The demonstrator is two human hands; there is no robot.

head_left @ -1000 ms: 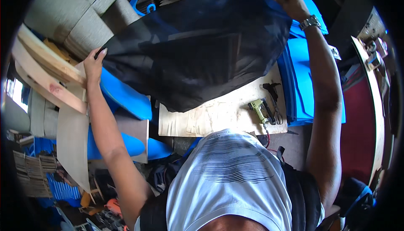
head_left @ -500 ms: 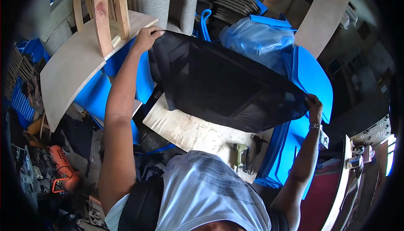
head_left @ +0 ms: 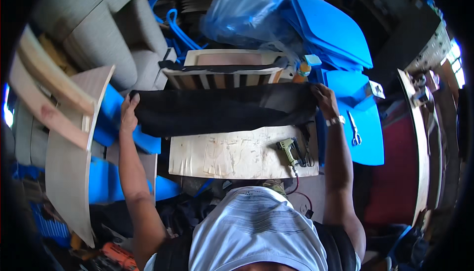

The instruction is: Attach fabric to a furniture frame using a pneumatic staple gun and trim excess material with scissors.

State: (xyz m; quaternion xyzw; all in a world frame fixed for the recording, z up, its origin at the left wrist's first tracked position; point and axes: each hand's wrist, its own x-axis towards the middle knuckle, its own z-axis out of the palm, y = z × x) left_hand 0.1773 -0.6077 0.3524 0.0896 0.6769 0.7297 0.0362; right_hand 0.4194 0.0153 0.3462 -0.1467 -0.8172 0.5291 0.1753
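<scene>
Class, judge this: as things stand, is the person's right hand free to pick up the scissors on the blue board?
Probably not at once. The right hand grips one end of the black cloth. The scissors lie uncovered just beside its wrist.

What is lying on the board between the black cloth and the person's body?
In the head view, a staple gun lies on the board, near its right end, below the black cloth. The rest of that stretch is bare wood.
</scene>
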